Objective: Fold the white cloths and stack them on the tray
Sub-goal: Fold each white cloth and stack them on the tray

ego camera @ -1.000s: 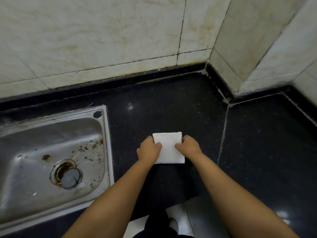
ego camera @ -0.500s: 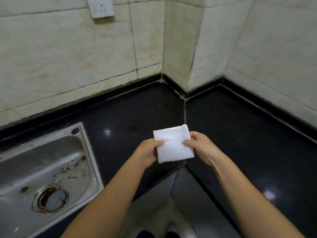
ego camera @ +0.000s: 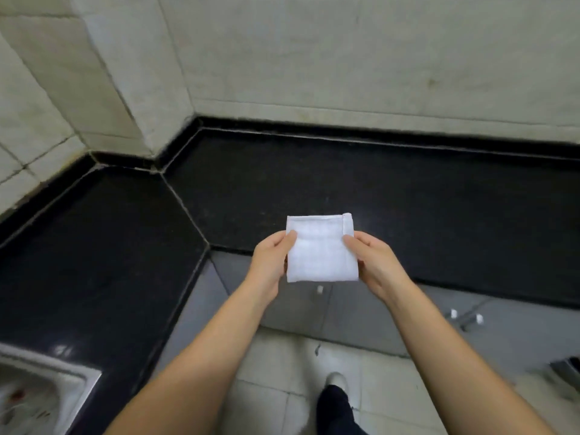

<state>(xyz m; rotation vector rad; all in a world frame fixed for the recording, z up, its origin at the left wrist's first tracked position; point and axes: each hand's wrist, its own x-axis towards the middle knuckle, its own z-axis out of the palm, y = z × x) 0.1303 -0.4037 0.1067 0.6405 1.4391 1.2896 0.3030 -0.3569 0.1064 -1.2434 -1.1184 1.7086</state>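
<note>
I hold the folded white cloth at frame centre, above the black tabletop edge: left hand and right hand each pinch one side. Folding appears complete. No tray is visible; the next move requires locating it and laying the cloth flat.

I see black polished countertop wrapping corner, seam running diagonally across it. Pale stained wall tiles above, dark upstand strip along base. Corner of steel sink at lower left, rust specks inside. Grey cabinet fronts below counter edge, small metal handles. Light floor tiles, dark grout. Lighting dim, soft glints on counter.
</note>
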